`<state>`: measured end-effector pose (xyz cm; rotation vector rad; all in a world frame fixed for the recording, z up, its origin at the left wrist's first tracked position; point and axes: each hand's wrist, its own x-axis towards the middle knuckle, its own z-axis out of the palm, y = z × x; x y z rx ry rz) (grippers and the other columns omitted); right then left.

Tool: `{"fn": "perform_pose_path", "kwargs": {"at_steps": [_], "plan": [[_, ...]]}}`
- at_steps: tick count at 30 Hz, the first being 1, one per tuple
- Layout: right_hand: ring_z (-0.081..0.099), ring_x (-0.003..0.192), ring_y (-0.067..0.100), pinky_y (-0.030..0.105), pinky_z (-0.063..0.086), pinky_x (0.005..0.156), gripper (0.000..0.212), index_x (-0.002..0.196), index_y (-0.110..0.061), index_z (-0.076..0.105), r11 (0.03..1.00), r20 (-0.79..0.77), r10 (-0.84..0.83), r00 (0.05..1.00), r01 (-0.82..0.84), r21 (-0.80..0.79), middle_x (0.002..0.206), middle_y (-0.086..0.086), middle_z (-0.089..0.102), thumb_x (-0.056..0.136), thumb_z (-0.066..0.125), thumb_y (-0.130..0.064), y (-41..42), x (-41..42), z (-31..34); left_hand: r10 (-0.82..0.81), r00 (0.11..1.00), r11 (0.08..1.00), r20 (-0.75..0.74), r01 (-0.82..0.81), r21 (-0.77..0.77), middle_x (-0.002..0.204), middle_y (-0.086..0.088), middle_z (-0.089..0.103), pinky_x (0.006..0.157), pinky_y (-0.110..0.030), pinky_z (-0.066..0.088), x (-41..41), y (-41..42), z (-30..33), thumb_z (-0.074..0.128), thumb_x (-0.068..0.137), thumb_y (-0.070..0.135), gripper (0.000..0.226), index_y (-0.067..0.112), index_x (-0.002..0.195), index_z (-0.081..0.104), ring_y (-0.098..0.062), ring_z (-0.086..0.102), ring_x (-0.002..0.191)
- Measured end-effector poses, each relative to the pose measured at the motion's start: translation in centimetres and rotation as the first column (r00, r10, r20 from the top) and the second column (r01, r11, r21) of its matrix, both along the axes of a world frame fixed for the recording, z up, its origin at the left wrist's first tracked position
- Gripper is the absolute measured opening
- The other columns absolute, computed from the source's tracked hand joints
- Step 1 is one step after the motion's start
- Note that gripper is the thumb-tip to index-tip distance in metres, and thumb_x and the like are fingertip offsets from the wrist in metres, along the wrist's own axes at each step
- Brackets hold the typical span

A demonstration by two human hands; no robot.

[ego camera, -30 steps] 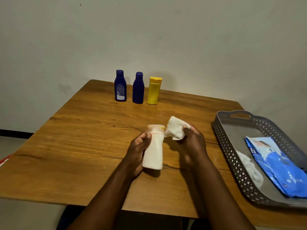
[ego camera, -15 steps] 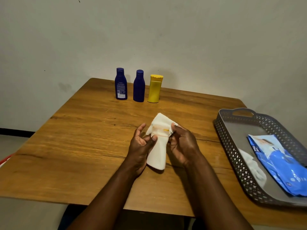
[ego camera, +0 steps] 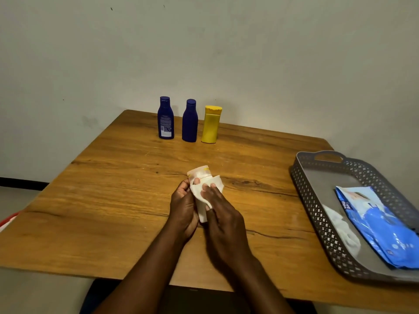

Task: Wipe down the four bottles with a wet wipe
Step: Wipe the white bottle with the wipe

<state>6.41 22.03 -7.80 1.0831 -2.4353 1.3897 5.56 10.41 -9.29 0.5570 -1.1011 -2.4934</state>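
1. The left hand (ego camera: 184, 206) is closed around a white bottle (ego camera: 200, 175), held upright just above the wooden table (ego camera: 113, 200); its thumb rests near the cap.
2. The right hand (ego camera: 221, 214) presses a wet wipe (ego camera: 215, 184) flat against the bottle's side, fingers extended over it.
3. Far beyond both hands stand a labelled blue bottle (ego camera: 165, 117), a plain blue bottle (ego camera: 190, 120) and a yellow bottle (ego camera: 211, 124), side by side.
4. Well to the right of the right hand sits a grey tray (ego camera: 317, 200); inside lie a blue wipes pack (ego camera: 376, 225) and a crumpled white wipe (ego camera: 342, 230).
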Motion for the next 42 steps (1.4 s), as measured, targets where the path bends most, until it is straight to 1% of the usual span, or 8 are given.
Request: {"fn": "perform_pose_path", "kwargs": {"at_steps": [7,12,15,21,26,35,39,42], "plan": [[0.043,0.131,-0.002,0.030,0.043,0.107,0.036,0.133,-0.029,0.054,0.999,0.029,0.003,1.000,-0.004,0.032,0.139,-0.012,0.052,0.099,0.044,-0.022,4.1,0.7,-0.8,0.027,0.999,0.995,-0.033,-0.024,0.094,0.097,-0.012,0.069,0.071,-0.034,0.059,0.3,-0.2,0.5,0.052,0.095,0.014,0.018,0.011,0.112,0.057,-0.020,0.069,0.082],[0.066,0.101,0.021,0.045,0.054,0.089,0.027,0.106,-0.025,0.070,0.903,0.662,0.080,0.746,0.227,-0.365,0.107,0.005,0.071,0.099,0.044,-0.019,5.7,0.3,1.5,0.046,0.996,0.973,-0.072,-0.029,0.227,0.101,-0.014,0.065,0.066,-0.034,0.059,0.6,-0.4,0.8,0.050,0.095,0.017,0.032,0.005,0.125,0.050,-0.022,0.065,0.086],[0.065,0.103,0.031,0.052,0.051,0.092,0.026,0.108,-0.020,0.068,0.794,0.726,0.075,0.683,0.399,-0.458,0.105,0.008,0.072,0.098,0.045,-0.020,5.1,-0.5,2.5,0.076,0.994,0.961,-0.077,-0.052,0.273,0.107,-0.016,0.065,0.066,-0.035,0.059,0.7,-0.4,1.2,0.056,0.089,0.016,0.050,0.001,0.135,0.043,-0.023,0.066,0.093],[0.063,0.093,-0.005,0.013,0.053,0.070,0.030,0.118,-0.032,0.058,0.788,0.547,-0.030,0.837,0.357,-0.502,0.114,-0.005,0.064,0.100,0.042,-0.014,2.7,-0.8,4.1,0.061,0.991,0.939,-0.118,-0.017,0.344,0.129,-0.024,0.057,0.073,-0.044,0.059,1.2,0.4,2.2,0.067,0.075,0.018,0.067,0.004,0.136,0.043,-0.032,0.061,0.111],[0.049,0.128,0.008,0.043,0.050,0.099,0.041,0.133,-0.044,0.044,0.845,0.410,-0.070,0.909,0.272,-0.460,0.141,-0.016,0.049,0.097,0.045,-0.025,0.2,0.9,2.1,0.129,0.978,0.902,-0.164,-0.047,0.428,0.117,-0.019,0.064,0.064,-0.038,0.059,1.2,1.2,3.8,0.059,0.080,0.014,0.055,0.004,0.133,0.046,-0.029,0.065,0.101],[0.042,0.135,0.009,0.025,0.041,0.106,0.046,0.143,-0.015,0.037,0.916,0.070,-0.201,0.977,0.213,-0.339,0.147,0.000,0.045,0.097,0.043,-0.017,0.5,3.2,-0.8,0.171,0.973,0.871,-0.153,-0.076,0.486,0.119,-0.019,0.062,0.064,-0.041,0.060,0.9,1.2,4.7,0.054,0.092,0.013,0.039,0.004,0.129,0.045,-0.031,0.062,0.105],[0.060,0.117,0.012,0.036,0.054,0.093,0.035,0.129,-0.026,0.058,0.898,0.394,-0.047,0.918,0.212,-0.386,0.127,-0.007,0.064,0.096,0.046,-0.021,1.2,3.7,-0.7,0.199,0.971,0.869,-0.129,-0.114,0.482,0.114,-0.017,0.065,0.063,-0.039,0.060,1.1,1.0,4.9,0.056,0.091,0.012,0.044,0.004,0.132,0.044,-0.029,0.064,0.102],[0.070,0.093,0.017,0.040,0.057,0.080,0.023,0.106,-0.026,0.067,0.843,0.732,0.041,0.680,0.369,-0.390,0.102,0.000,0.073,0.098,0.049,-0.015,1.7,2.6,0.4,0.221,0.967,0.872,-0.126,-0.139,0.470,0.114,-0.017,0.065,0.063,-0.041,0.060,1.3,0.5,5.1,0.056,0.092,0.011,0.040,0.007,0.130,0.045,-0.029,0.065,0.100]]}}
